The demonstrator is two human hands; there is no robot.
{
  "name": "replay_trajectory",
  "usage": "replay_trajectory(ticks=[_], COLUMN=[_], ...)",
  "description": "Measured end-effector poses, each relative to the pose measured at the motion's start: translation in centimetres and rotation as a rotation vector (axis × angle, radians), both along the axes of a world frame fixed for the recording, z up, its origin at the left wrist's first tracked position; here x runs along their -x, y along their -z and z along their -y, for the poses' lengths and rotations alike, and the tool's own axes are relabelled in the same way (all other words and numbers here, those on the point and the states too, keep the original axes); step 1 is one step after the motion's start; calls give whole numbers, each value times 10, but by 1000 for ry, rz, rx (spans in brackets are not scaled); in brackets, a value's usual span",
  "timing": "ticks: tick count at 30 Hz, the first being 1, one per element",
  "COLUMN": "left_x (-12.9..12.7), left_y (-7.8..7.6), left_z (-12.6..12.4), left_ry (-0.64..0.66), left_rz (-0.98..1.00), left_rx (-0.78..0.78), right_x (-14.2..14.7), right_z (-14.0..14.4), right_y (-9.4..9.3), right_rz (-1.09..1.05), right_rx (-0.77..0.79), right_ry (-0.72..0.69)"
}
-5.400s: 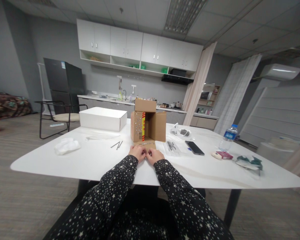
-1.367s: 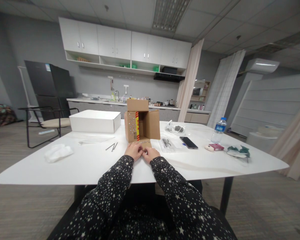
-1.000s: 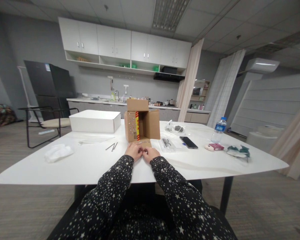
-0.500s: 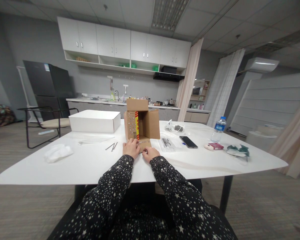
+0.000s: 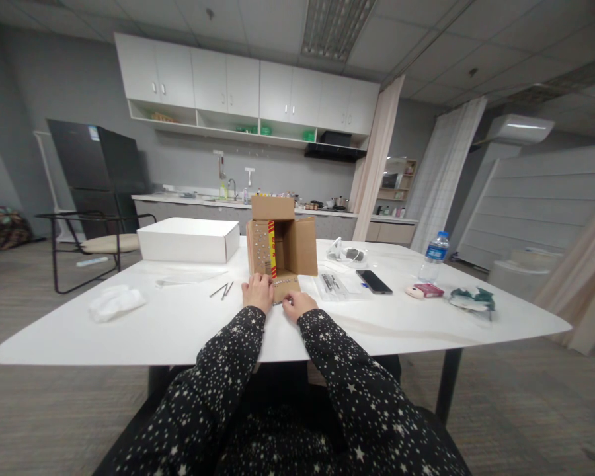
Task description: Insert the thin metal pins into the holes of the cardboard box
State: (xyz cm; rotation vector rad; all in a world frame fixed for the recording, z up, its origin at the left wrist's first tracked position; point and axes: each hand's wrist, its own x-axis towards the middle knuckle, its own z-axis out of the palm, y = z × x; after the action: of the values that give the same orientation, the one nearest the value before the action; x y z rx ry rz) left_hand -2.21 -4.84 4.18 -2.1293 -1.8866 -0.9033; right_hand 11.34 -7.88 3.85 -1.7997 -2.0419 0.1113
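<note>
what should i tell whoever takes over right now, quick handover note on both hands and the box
Left hand: resting on the near flap of the open cardboard box, by its left wall.
Right hand: on the table at the flap's near edge; whether it holds anything is too small to tell.
The flap and left wall carry rows of small silvery studs.
Two loose nails lie left of the box.

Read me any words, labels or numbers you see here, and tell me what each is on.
None can be read.
Cardboard box: red marks on its yellow strip, too small.
Water bottle: blue label, blurred.
Fridge: blue sticker at the top, blurred.
Red pack beside the phone: no legible print.
</note>
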Motion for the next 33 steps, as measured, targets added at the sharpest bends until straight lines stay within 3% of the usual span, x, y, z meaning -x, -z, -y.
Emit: replay_trajectory(ticks=[23,33], left_x=[-2,-2], left_y=[0,2], left_z=[-1,-1], left_ry=[47,95], left_rz=[-60,6], left_rx=[-5,-42], right_x=[2,2], right_z=[3,4], right_y=[-2,-2], right_rz=[3,-1], right_rx=[1,-3], right_ry=[1,1])
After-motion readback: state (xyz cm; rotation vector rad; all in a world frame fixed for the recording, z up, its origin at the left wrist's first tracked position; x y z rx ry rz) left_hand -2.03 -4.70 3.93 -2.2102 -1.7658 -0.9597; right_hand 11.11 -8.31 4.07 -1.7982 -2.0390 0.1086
